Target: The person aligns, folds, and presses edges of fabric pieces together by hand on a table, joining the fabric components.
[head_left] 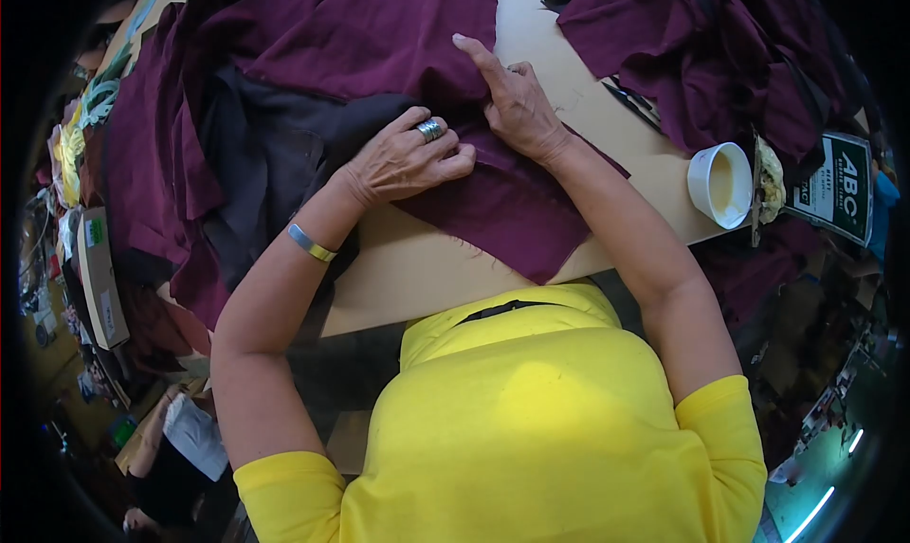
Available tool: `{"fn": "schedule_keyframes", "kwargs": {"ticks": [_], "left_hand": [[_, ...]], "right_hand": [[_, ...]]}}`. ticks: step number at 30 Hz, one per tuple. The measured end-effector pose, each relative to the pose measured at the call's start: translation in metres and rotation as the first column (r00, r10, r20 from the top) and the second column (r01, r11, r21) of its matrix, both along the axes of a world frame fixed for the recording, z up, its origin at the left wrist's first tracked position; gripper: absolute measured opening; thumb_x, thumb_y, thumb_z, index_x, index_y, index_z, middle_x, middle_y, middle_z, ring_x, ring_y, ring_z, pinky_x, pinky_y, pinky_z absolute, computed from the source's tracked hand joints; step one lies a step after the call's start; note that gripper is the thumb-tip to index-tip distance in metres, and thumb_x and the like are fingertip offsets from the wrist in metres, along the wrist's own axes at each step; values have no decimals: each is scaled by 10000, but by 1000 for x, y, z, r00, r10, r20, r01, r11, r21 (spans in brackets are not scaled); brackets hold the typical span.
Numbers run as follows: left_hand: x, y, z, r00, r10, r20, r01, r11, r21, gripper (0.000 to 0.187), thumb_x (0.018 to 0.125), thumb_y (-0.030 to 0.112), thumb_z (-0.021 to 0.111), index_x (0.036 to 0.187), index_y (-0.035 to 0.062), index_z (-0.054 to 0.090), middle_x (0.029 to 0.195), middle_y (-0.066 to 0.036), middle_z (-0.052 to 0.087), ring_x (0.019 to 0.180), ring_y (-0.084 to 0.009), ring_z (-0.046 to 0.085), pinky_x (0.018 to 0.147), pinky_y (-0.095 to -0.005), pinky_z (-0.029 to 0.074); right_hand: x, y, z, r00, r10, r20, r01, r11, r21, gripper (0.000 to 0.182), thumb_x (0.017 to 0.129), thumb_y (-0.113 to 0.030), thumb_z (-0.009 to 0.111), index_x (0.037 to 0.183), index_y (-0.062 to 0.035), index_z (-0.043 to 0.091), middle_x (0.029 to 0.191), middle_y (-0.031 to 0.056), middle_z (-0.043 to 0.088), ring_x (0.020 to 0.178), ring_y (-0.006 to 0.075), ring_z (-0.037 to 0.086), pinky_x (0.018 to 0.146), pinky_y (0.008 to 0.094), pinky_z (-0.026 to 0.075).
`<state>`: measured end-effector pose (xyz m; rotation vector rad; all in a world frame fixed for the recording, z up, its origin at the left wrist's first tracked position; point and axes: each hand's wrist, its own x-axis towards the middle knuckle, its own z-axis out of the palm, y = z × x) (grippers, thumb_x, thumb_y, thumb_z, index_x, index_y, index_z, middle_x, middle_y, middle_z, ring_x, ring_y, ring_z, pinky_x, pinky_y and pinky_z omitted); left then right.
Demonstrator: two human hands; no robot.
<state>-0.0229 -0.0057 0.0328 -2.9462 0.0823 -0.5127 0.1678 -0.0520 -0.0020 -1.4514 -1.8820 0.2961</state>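
Dark maroon cloth (360, 31) spreads over the tan table (379, 282), with a black piece of cloth (261, 154) lying among its folds at the left. My left hand (412, 157), with a ring on one finger, rests where black and maroon cloth meet, its fingers curled on the fabric; the fingertips are partly hidden. My right hand (517, 102) is just to the right and farther up, over the maroon cloth. Its index finger points out to the upper left, while the other fingers are bent. A frayed corner of the maroon cloth hangs toward the table's front edge.
At the right stand a white bowl (720, 185) with yellowish contents and a dark sign marked ABC (842, 188). More maroon cloth (701, 50) is heaped at the upper right, with scissors-like tools (637, 104) beside it. A long box (102, 278) is at the left; a person (175, 462) is at the lower left.
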Motion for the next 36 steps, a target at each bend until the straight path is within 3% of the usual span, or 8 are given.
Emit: {"fn": "schedule_keyframes", "kwargs": {"ticks": [10, 13, 17, 20, 27, 29, 33, 36], "left_hand": [[-1, -12, 1, 986, 163, -41, -160, 985, 64, 190, 761, 136, 533, 950, 138, 550, 839, -13, 531, 817, -163, 544, 877, -344, 421], [-2, -9, 1, 960, 263, -97, -264, 965, 3, 179, 772, 153, 552, 946, 114, 561, 888, -27, 536, 884, -179, 540, 892, -347, 407], [-2, 1, -4, 937, 347, -24, -348, 936, -52, 113, 787, 140, 511, 895, 137, 545, 882, -27, 499, 876, -177, 534, 889, -345, 392], [-9, 10, -4, 953, 303, -23, -304, 952, -45, 111, 782, 146, 517, 889, 143, 543, 893, -22, 505, 891, -172, 532, 895, -354, 390], [-16, 22, 8, 941, 266, -209, -274, 962, -12, 172, 788, 126, 551, 957, 100, 571, 1073, -52, 535, 1043, -220, 509, 957, -392, 362], [-9, 12, 22, 923, 320, -212, -333, 942, -27, 193, 770, 104, 547, 959, 89, 580, 1102, -64, 531, 1077, -235, 501, 948, -394, 369], [20, -36, 32, 965, 235, -119, -256, 944, -210, 267, 752, 100, 540, 1014, 74, 587, 1100, -80, 532, 1071, -242, 505, 919, -374, 405], [50, -65, 16, 993, 108, -54, -120, 915, -385, 304, 748, 85, 535, 1045, 63, 593, 1073, -83, 537, 1049, -239, 510, 898, -343, 428]], "right_hand": [[2, 3, 2, 999, -2, -36, 4, 998, 57, 741, 696, 74, 509, 1368, -152, 297, 1259, 79, 521, 917, 233, 602, 800, 342, 397], [9, 13, 7, 999, -24, -30, 29, 985, 169, 745, 699, 82, 528, 1370, -159, 309, 853, 145, 609, 682, 333, 560, 722, 381, 436], [27, -9, 50, 991, -117, -61, 75, 878, -473, 691, 791, -48, 623, 1377, -194, 287, 878, 208, 608, 769, 360, 578, 721, 417, 440], [44, -37, 34, 1000, 13, -10, -16, 933, -360, 660, 772, -48, 624, 1339, -149, 300, 686, 191, 584, 706, 391, 580, 677, 467, 436], [52, -41, 21, 995, -98, -11, 96, 991, -92, 601, 769, -27, 623, 1298, -152, 367, 740, 164, 609, 717, 350, 590, 728, 427, 444], [57, -56, 28, 990, -140, 25, 142, 965, -222, 582, 779, -43, 619, 1297, -156, 377, 779, 143, 624, 742, 321, 602, 755, 411, 430], [69, -82, 35, 979, -196, 63, 205, 900, -384, 557, 794, -81, 615, 1296, -163, 390, 832, 115, 643, 765, 286, 615, 790, 383, 407], [67, -87, 22, 988, -109, 107, 124, 981, -147, 569, 787, -90, 622, 1302, -162, 391, 832, 110, 641, 790, 287, 612, 798, 380, 401]]}}
